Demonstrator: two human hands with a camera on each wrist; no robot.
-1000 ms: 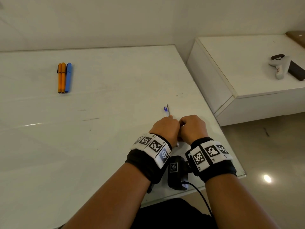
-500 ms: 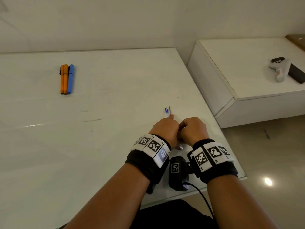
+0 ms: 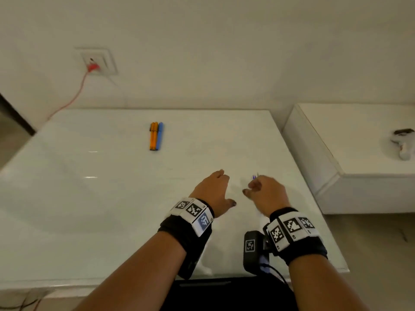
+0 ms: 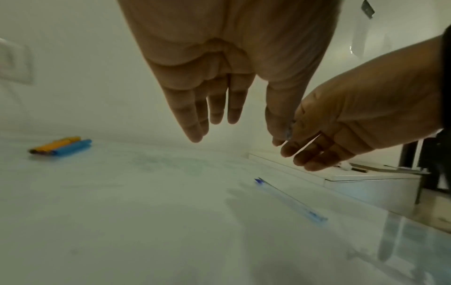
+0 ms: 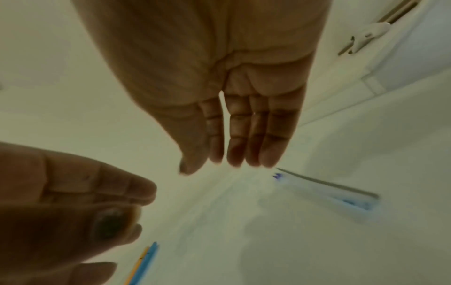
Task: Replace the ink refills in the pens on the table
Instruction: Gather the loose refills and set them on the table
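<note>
A clear pen with a blue end (image 3: 254, 176) (image 4: 290, 200) (image 5: 324, 190) lies on the white table (image 3: 112, 198), just beyond my right hand (image 3: 258, 187) (image 5: 217, 162). In the right wrist view a thin dark rod (image 5: 327, 182) lies along it. My left hand (image 3: 224, 187) (image 4: 234, 119) hovers a little to the left of the pen. Both hands are above the table with straight fingers and hold nothing. Two orange pens and a blue one (image 3: 156, 136) (image 4: 61, 147) lie side by side farther back on the left.
A low white cabinet (image 3: 359, 187) stands right of the table, with a white and black device (image 3: 404, 147) on it. A red cable runs from a wall socket (image 3: 94, 66) behind the table's far left corner. The table's near edge (image 3: 134, 281) lies under my forearms.
My hands were curled together over the clear pen. They have parted, lifted and opened, and the pen now lies free on the table. The head view has tilted up.
</note>
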